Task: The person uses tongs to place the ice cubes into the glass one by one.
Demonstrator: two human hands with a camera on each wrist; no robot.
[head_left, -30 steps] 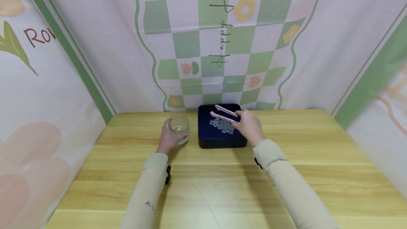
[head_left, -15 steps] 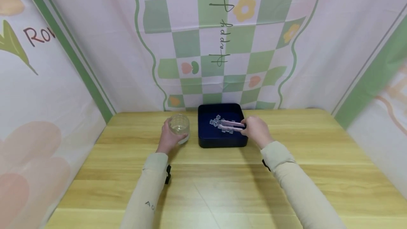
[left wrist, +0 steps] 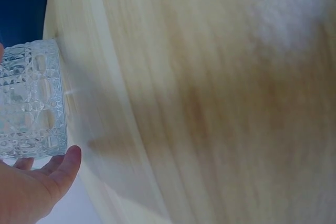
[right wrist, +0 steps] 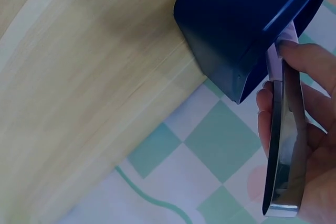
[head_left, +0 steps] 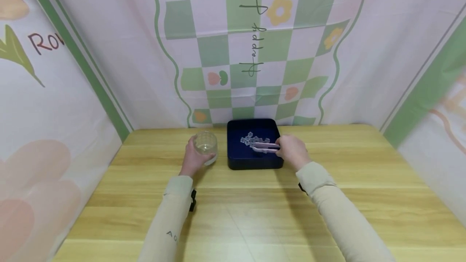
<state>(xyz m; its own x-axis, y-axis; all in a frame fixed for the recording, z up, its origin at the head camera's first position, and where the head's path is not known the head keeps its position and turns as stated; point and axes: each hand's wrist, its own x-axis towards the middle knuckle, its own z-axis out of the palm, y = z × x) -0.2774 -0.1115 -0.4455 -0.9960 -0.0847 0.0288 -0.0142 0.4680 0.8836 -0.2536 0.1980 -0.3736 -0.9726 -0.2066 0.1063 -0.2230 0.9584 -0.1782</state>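
My left hand (head_left: 193,158) holds a clear patterned glass (head_left: 208,144) upright on the table. In the left wrist view the cut texture of the glass (left wrist: 32,100) shows, with fingers curving round its base. My right hand (head_left: 293,150) grips pink-tipped tongs (head_left: 265,149) with a shiny metal handle (right wrist: 286,156). Their tips reach into a dark blue square tray (head_left: 240,164), among a cluster of small clear cubes (head_left: 248,138). Whether a cube sits between the tips cannot be made out. In the right wrist view the tray wall hides the tips.
The wooden table (head_left: 233,213) extends in front of the tray and to both sides. A cloth backdrop (head_left: 214,51) with green checks and flowers hangs directly behind the table's back edge, close to the tray.
The tongs have come down from above the cubes into the tray, and their arms are closer together. The right hand shifted slightly right and down. The left hand and glass stayed put.
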